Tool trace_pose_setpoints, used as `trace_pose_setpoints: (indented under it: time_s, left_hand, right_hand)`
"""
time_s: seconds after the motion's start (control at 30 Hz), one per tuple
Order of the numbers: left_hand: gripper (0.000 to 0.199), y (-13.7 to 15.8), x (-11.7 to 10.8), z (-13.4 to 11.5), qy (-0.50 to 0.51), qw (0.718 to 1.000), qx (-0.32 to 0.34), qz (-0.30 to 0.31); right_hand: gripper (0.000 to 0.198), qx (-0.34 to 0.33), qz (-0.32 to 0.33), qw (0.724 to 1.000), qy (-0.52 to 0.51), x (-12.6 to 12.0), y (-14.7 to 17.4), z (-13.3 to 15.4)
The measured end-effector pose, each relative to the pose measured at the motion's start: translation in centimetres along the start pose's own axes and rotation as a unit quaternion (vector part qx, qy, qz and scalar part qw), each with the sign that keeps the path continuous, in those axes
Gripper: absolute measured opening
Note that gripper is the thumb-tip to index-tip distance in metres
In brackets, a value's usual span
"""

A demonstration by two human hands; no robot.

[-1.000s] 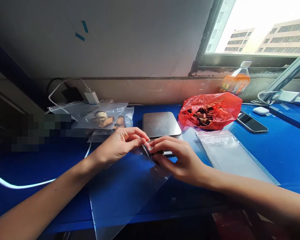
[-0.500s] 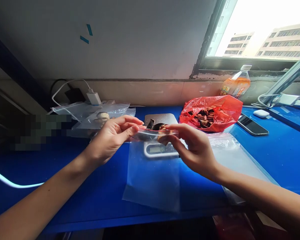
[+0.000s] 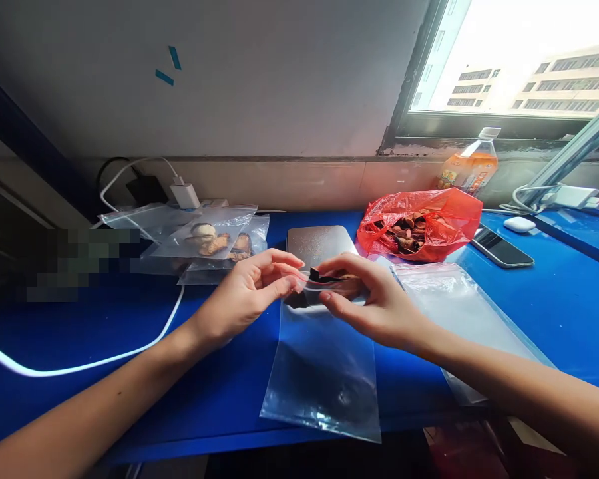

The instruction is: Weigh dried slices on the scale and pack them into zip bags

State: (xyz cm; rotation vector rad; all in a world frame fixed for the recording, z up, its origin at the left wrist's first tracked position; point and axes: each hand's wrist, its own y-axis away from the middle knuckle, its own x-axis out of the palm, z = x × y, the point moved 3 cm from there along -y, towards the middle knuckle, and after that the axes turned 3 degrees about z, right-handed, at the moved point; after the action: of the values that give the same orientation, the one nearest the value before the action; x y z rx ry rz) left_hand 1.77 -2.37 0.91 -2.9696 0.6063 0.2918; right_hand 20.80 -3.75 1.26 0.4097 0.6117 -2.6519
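Note:
My left hand (image 3: 247, 293) pinches the rim of a clear zip-lock bag (image 3: 327, 376), whose body hangs down over the table's front edge. Dark brown dried pieces (image 3: 325, 277) are at the bag's mouth, in the fingers of my right hand (image 3: 379, 299). Some dark pieces show through the plastic just below the zip. Behind both hands lies a kitchen scale (image 3: 317, 243) with bare metal on top; its display is hidden by the bag and hands.
An open red plastic bag (image 3: 459, 216) of dried pieces stands right of the scale. Flat zip bags (image 3: 464, 313) lie at right, filled ones (image 3: 182, 233) at left. A phone (image 3: 503, 246), earbud case (image 3: 519, 225), drink bottle (image 3: 472, 166) and white cable (image 3: 172, 319) are around.
Both hands have moved slightly nearer and lower, and the dried pieces have gone from above the scale down into the bag's mouth. The scale's top now shows bare.

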Motion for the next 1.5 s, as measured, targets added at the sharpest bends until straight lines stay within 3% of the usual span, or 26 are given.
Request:
trace_pose_setpoints:
  time_s: [0.13, 0.23, 0.5, 0.9, 0.97, 1.13, 1.33, 1.5]
  left_hand:
    - [0.027, 0.0, 0.4, 0.2, 0.008, 0.997, -0.036, 0.064]
    - [0.021, 0.0, 0.5, 0.1, -0.024, 0.998, -0.039, 0.049]
    - [0.020, -0.1, 0.4, 1.0, -0.108, 0.989, -0.037, 0.096]
    - [0.031, 0.0, -0.6, -0.2, -0.210, 0.969, -0.054, 0.117]
    - [0.031, -0.1, -0.9, -0.6, -0.201, 0.972, -0.046, 0.109]
    - [0.025, -0.3, -1.0, -1.3, -0.117, 0.991, 0.022, 0.066]
    - [0.026, -0.5, -1.9, -1.1, -0.041, 0.997, 0.052, -0.033]
    - [0.027, -0.3, -1.9, -1.7, -0.052, 0.995, 0.079, -0.040]
  right_hand:
    - [0.010, -0.006, -0.078, 0.997, 0.004, -0.4, -0.1, -0.3]
    - [0.009, -0.026, -0.101, 0.994, 0.023, -0.3, 0.1, -0.2]
    - [0.014, -0.112, -0.057, 0.990, 0.065, 0.6, 0.9, 0.9]
    - [0.009, -0.088, -0.061, 0.991, 0.074, -0.3, 0.5, 0.5]
    - [0.006, -0.089, -0.035, 0.990, 0.099, -0.7, 0.3, 0.7]
    - [0.027, -0.123, 0.013, 0.981, 0.152, -1.3, 0.3, 1.3]
    - [0.008, -0.108, -0.092, 0.987, 0.081, -2.8, -0.7, 0.5]
    - [0.009, -0.070, -0.131, 0.988, 0.038, -3.0, -1.0, -0.3]
